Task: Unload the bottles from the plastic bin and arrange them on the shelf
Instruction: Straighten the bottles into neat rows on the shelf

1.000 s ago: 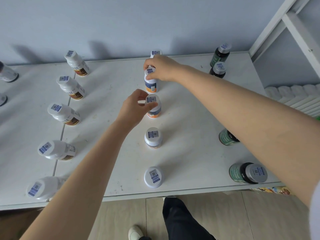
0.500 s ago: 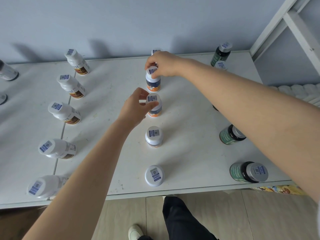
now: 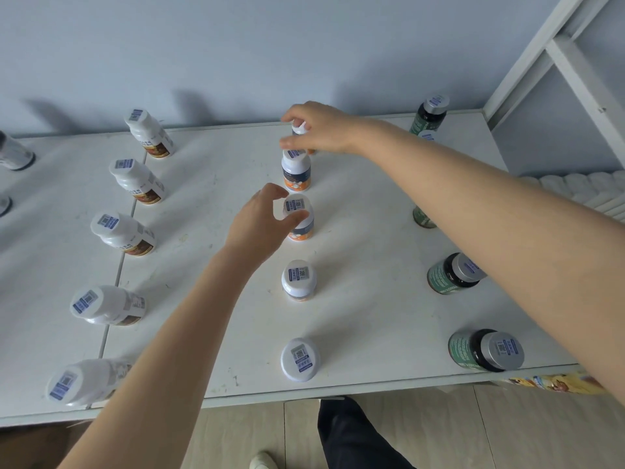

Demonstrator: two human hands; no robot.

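Note:
A middle column of several white-capped bottles with orange labels stands on the white shelf [image 3: 368, 309]. My left hand [image 3: 260, 220] grips the cap of the third bottle from the back [image 3: 301, 225]. My right hand [image 3: 321, 130] reaches over to the back of the column. Its finger and thumb pinch the cap of the rearmost bottle [image 3: 299, 127], just above the second bottle [image 3: 296, 174]. Two more bottles [image 3: 298, 279] [image 3: 300, 359] stand free nearer the front edge.
Several white bottles with brown labels [image 3: 121, 233] form a column on the left. Dark green bottles with silver caps [image 3: 485, 350] line the right side, partly hidden by my right arm. A white frame post [image 3: 554, 52] rises at the right. The wall closes the back.
My right hand has shifted back from the second bottle's cap to the rearmost bottle. My left hand has stayed on the third bottle's cap.

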